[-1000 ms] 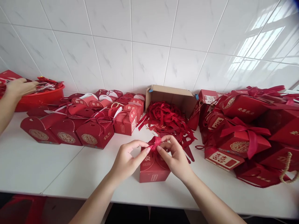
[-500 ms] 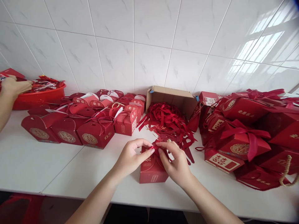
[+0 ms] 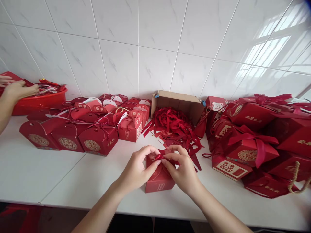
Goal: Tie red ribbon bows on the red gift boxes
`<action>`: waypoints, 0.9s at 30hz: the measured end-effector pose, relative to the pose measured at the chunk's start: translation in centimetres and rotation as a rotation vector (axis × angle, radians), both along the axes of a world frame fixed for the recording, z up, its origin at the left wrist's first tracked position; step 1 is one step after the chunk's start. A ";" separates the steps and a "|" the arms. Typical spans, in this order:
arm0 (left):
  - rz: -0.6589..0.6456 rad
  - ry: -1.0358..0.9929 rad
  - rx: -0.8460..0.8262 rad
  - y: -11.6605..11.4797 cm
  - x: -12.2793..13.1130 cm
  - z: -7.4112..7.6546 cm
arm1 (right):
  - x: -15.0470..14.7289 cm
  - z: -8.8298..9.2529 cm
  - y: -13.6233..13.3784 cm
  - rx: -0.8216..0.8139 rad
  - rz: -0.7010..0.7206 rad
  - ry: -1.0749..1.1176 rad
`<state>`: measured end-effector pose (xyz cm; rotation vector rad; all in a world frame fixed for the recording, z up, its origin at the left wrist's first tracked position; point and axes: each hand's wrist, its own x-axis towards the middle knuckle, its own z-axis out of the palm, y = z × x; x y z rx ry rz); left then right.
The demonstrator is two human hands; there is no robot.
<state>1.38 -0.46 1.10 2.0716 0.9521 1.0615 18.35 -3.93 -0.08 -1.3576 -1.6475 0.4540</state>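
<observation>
A small red gift box [image 3: 159,181] stands near the front edge of the white counter [image 3: 48,174]. Both my hands meet at its top. My left hand [image 3: 138,168] pinches a red ribbon [image 3: 159,156] from the left, fingers closed on it. My right hand [image 3: 182,170] pinches the same ribbon from the right, thumb and forefinger together. The ribbon sits low against the box lid and is mostly hidden by my fingers.
An open cardboard box [image 3: 178,103] spills red ribbons [image 3: 175,126] behind my hands. Rows of red handled boxes [image 3: 97,129] fill the left; larger ribbon-tied boxes [image 3: 252,142] pile at the right. Another person's hand [image 3: 17,92] reaches into a red basin [image 3: 39,102] far left.
My hands have drawn the ribbon down from a raised loop to lie tight against the box top, and moved slightly nearer to me. The other person's hand shifted a little at the basin.
</observation>
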 end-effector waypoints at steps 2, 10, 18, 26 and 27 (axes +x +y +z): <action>0.020 0.008 -0.007 0.0 0.1 0.0 | 0.1 0.1 0.1 -0.049 -0.007 0.057; 0.030 -0.011 -0.039 0.2 0.5 0.1 | 1.0 1.4 0.6 -0.287 0.157 0.165; 0.066 -0.153 -0.087 1.0 0.9 -0.6 | 0.6 1.3 1.2 -0.370 0.284 0.495; 0.077 -0.005 -0.057 0.7 -0.1 0.1 | 0.5 1.3 0.7 -0.395 0.241 0.482; 0.081 -0.009 -0.074 0.8 -0.1 0.1 | 0.7 1.5 0.6 -0.404 0.237 0.471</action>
